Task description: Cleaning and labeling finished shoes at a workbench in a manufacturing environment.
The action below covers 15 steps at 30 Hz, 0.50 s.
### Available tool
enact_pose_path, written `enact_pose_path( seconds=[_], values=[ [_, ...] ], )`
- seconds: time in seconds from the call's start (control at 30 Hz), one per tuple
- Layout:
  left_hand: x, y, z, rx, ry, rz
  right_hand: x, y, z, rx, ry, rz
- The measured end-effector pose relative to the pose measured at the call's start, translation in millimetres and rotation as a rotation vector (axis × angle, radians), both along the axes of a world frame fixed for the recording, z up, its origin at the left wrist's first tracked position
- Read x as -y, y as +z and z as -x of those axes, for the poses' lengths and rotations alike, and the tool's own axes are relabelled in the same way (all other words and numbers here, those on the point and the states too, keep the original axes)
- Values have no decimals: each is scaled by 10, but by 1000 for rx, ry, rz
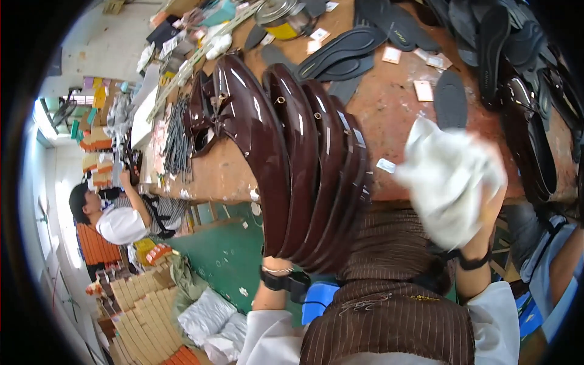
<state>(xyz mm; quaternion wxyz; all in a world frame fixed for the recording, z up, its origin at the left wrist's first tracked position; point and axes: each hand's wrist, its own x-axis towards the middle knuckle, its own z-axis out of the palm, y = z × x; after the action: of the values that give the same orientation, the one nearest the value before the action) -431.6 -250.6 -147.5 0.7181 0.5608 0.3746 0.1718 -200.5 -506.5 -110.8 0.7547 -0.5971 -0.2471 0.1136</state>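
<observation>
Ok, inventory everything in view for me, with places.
Glossy shoes: at least four, dark brown, fanned at centre
Cloth: one, white, right of centre
Workbench: one, reddish-brown, ahead
Insoles: many, grey-black, bench's far side
Cards: several, white, among insoles
Tin: one, silver-yellow, bench's far edge
Loose shoes: several, dark, bench's right
Strips: one bundle, grey, bench's left
Boxes: many, tan, stacked lower left
Sacks: a few, white, beside boxes
Floor: one, green, below bench
Co-workers: two, pale-topped, left and right
Apron: one, brown, lower centre
Left forearm: one, white-sleeved, hand mostly hidden by shoes
Right hand: one, bare, holding cloth
</observation>
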Motion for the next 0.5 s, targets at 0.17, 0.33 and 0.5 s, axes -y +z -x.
enact_pose_path(
  seconds=[0.17,0.33,0.5],
  values=[
    [810,-351,-148,7,97,107,-621,272,862,869,804,137],
    [746,-505,-139,23,195,228,-1045,-387,332,863,632,605],
    [752,-571,-86,65,286,295,-1107,-256,445,982,860,362]
  ],
)
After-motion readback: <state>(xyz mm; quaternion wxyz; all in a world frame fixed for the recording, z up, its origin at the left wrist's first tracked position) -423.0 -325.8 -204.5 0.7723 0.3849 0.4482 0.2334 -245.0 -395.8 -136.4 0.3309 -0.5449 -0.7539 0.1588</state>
